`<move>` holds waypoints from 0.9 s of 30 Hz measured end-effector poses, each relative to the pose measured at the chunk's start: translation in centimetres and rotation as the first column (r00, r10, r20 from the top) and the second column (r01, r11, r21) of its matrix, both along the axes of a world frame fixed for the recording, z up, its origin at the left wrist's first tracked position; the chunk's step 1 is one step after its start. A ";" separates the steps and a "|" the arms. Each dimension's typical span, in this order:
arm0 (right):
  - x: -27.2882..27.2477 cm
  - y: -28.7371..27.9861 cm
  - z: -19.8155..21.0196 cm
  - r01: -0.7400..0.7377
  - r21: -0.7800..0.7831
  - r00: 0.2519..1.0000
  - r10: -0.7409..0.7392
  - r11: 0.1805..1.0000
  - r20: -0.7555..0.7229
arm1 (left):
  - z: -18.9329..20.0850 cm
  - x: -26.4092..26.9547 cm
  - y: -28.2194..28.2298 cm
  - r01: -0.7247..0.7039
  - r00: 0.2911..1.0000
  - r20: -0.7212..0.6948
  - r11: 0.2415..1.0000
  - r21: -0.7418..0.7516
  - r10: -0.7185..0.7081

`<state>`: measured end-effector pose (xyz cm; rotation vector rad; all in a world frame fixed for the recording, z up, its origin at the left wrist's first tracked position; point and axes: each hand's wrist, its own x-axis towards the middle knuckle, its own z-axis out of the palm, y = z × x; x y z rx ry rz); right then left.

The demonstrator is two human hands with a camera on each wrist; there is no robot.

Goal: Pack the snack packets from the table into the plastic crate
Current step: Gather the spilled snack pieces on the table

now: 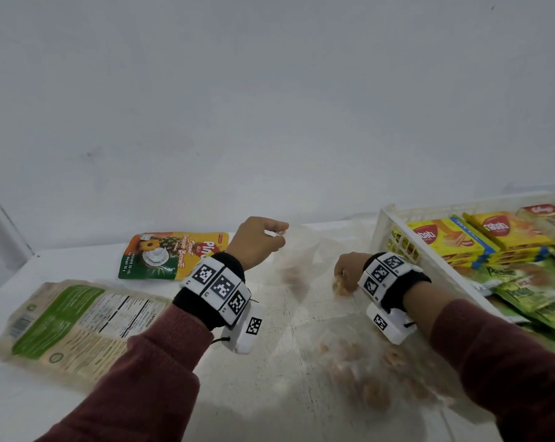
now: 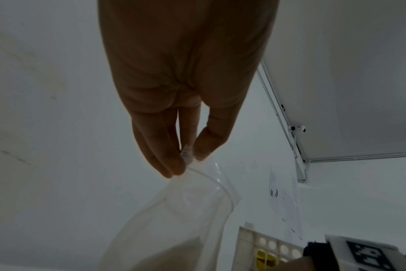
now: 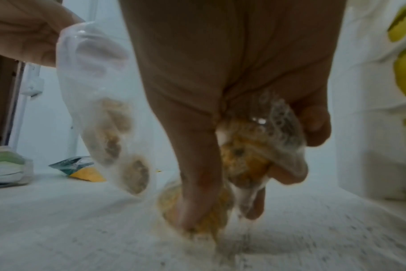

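My left hand [image 1: 271, 239] [image 2: 186, 161] pinches the top edge of a clear plastic bag of biscuits [image 1: 293, 269] [image 2: 174, 220] [image 3: 104, 117], which hangs just above the table. My right hand [image 1: 344, 277] [image 3: 232, 165] grips a second clear biscuit bag [image 1: 340, 287] [image 3: 255, 150], its fingers curled round it low on the table, left of the white plastic crate [image 1: 386, 237] [image 3: 371, 91]. The crate holds yellow wafer packets [image 1: 451, 240] and green packets [image 1: 531, 291].
A yellow-green pineapple biscuit pouch [image 1: 164, 255] [image 3: 81, 170] lies at the back left. A large green-and-beige packet [image 1: 75, 323] [image 3: 7, 165] lies at the front left. Another clear bag of biscuits [image 1: 375, 378] lies near the front, between my arms. A white wall stands behind.
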<state>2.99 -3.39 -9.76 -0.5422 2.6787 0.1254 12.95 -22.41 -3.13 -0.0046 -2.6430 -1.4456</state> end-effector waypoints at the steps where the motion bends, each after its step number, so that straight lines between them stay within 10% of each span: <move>1: -0.2 0.1 0.1 0.016 -0.040 1.000 -0.017 0.999 -0.013 | 0.0 0.0 -0.1 -0.004 1.000 0.002 1.000 -0.001 0.004; 6: -1.7 0.4 3.2 0.027 -0.432 0.977 -0.116 0.902 -0.181 | -0.1 -0.2 -0.6 -0.016 1.000 0.011 1.000 -0.018 0.016; 14: 2.0 -2.4 9.6 -0.116 -0.924 0.985 -0.078 0.363 -0.154 | -0.2 -0.6 -1.3 -0.039 0.999 0.027 0.999 -0.013 0.039; 27: 2.2 -5.3 9.8 -0.335 -0.385 0.909 0.188 0.860 -0.372 | -0.2 -1.8 -2.5 -0.019 0.999 0.038 1.000 -0.015 0.019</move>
